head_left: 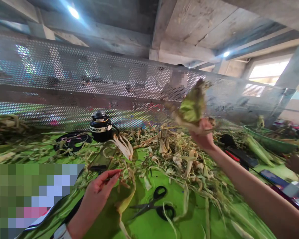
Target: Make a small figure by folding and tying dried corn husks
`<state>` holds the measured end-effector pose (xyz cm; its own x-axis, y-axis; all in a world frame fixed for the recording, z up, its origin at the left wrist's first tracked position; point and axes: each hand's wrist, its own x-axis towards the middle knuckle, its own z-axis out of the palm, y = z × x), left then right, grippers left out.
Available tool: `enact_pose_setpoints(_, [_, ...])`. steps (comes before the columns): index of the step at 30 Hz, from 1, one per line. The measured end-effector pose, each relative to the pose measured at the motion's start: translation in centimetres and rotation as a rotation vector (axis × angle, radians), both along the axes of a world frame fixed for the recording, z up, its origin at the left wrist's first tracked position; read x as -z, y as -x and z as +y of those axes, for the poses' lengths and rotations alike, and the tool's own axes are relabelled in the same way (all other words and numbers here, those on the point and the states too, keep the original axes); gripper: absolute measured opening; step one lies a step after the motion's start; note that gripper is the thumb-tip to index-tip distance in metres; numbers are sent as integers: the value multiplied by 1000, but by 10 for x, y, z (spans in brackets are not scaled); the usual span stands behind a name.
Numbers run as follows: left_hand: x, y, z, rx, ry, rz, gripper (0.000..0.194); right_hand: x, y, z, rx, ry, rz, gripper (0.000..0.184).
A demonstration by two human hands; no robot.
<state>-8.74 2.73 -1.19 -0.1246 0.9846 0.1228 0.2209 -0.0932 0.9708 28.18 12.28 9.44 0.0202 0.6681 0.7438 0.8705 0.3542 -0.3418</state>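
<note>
Raised over the far side of the green table, my right hand (pixel 204 134) is closed around a bunch of corn husks (pixel 193 104), blurred by motion. My left hand (pixel 102 187) is lower, thumb and forefinger in a pinch; whatever is between the tips is too small to make out. A dry husk strip (pixel 126 202) hangs or lies just right of those fingertips. Black-handled scissors (pixel 151 205) lie partly open on the table between my hands. Behind my left hand is a pale dried husk piece (pixel 124 147).
Husk scraps (pixel 174 156) are heaped across the table (pixel 144 229). A black jar-shaped object (pixel 100 127) stands before a perforated metal screen (pixel 129 89). At right are a green basket (pixel 271 137), phones (pixel 276 179) and another person's hand (pixel 297 164). People sit beyond the screen.
</note>
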Motion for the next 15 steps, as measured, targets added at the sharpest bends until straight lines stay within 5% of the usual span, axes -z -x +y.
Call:
enact_pose_setpoints(2, [0, 1, -1, 2, 23, 6, 41, 25, 10, -6, -73, 313, -460, 52])
enact_pose_setpoints(7, [4, 3, 0, -7, 53, -8, 45, 71, 33, -19, -181, 537, -667, 65])
enact_pose_setpoints(11, [5, 5, 2, -13, 44, -22, 46, 76, 44, -27, -251, 552, -742, 66])
enact_pose_setpoints(15, [1, 5, 1, -49, 65, 11, 49, 75, 55, -38, -291, 364, -792, 55])
